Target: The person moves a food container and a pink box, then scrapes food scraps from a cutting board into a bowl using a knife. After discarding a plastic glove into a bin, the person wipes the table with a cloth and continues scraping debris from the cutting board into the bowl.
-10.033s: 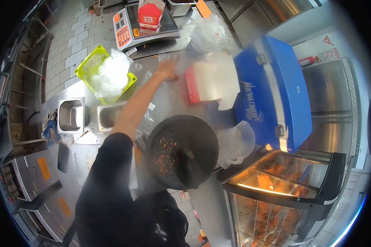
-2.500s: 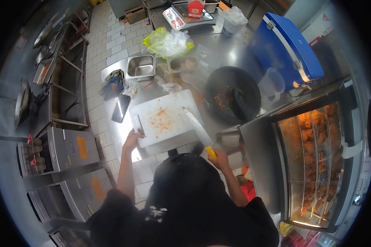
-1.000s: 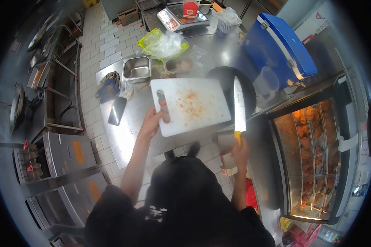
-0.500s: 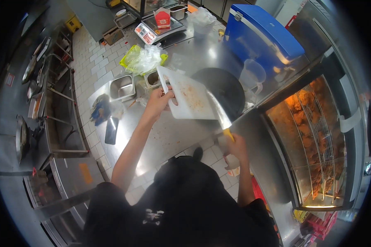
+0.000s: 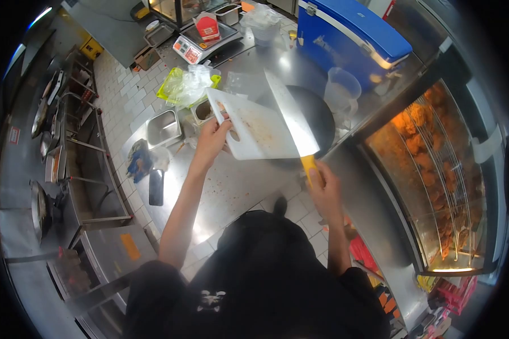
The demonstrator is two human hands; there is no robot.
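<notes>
My left hand grips the handle end of a white cutting board, which is tilted and marked with reddish-brown crumbs. Wrapped round the yellow handle of a large kitchen knife, my right hand holds the wide blade pointing up and away, beside the board's right end. Behind the blade and the board lies a dark round pan, partly hidden by them. Near my left hand are a metal container and a smaller one with dark contents.
A steel table carries a phone, a green basket with plastic bags, a scale with a red box, a clear jug and a blue cooler. At right stands a lit display cabinet with fried food.
The knife has swung from the board's right edge to a more upright position, its blade face now showing broadly. The board has shifted slightly left with my left hand; the camera view has turned a little.
</notes>
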